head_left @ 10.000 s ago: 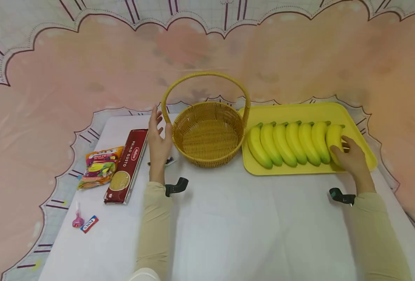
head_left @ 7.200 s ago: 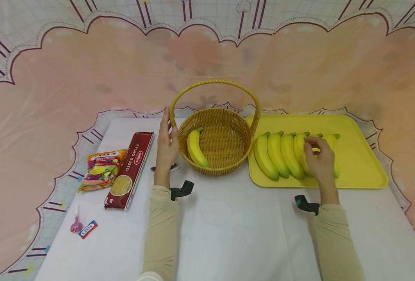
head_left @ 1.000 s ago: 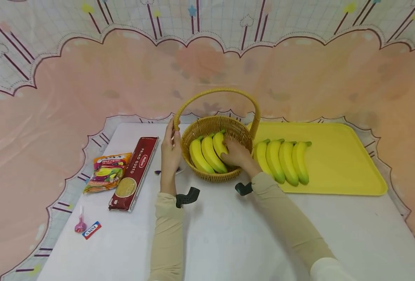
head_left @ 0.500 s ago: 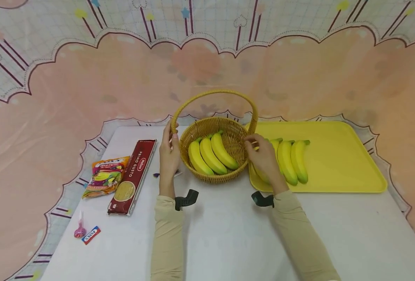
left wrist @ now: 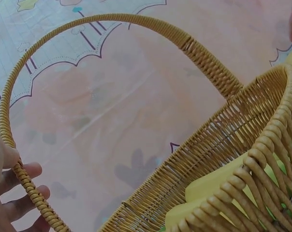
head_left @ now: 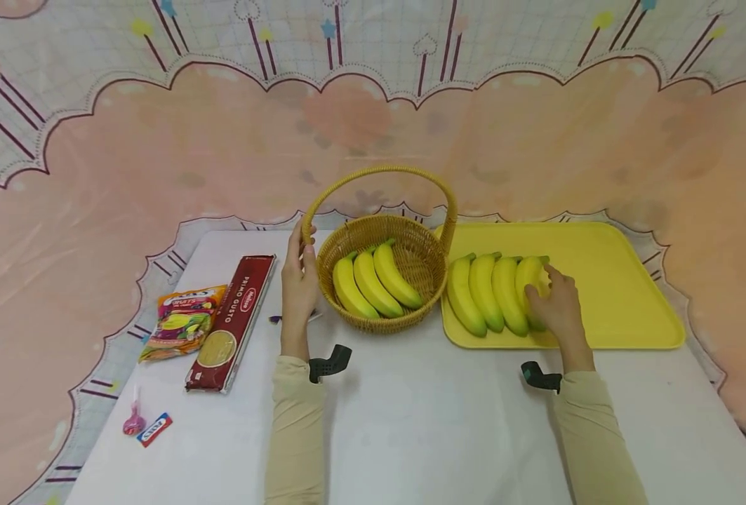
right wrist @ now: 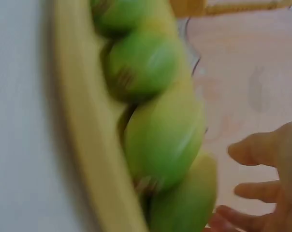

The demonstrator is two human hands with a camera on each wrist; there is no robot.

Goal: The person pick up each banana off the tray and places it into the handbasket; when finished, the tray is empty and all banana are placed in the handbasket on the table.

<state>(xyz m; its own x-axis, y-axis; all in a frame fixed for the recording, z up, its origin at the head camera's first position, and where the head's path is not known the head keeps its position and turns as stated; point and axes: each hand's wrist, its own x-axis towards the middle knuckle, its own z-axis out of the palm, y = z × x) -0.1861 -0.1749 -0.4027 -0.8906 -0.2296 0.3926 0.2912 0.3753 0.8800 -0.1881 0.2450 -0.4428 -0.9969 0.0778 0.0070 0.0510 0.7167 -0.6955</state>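
Note:
The yellow wicker basket (head_left: 385,325) has three yellow bananas (head_left: 375,280) lying side by side on its left. My left hand (head_left: 299,287) grips the left side of the basket's arched handle (left wrist: 122,18), thumb on one side and fingers behind. Several bananas (head_left: 467,294) lie in a row on the left part of the yellow tray (head_left: 625,287). Over the row's rightmost banana (head_left: 528,277) is my right hand (head_left: 558,301). In the right wrist view its fingers (right wrist: 255,149) are spread beside the green banana tips (right wrist: 163,135), with a gap between.
Left of the basket lie a red spaghetti pack (head_left: 230,322) and an orange candy bag (head_left: 183,322). Nearer the front are a pink lollipop (head_left: 134,423) and a small red-and-blue wrapped sweet (head_left: 154,429). A patterned cloth (head_left: 373,133) hangs behind the white table (head_left: 436,421).
Three bananas have gone from the tray into the basket over these frames. My right hand has let go of the third and moved right to the tray; my left hand stays at the handle.

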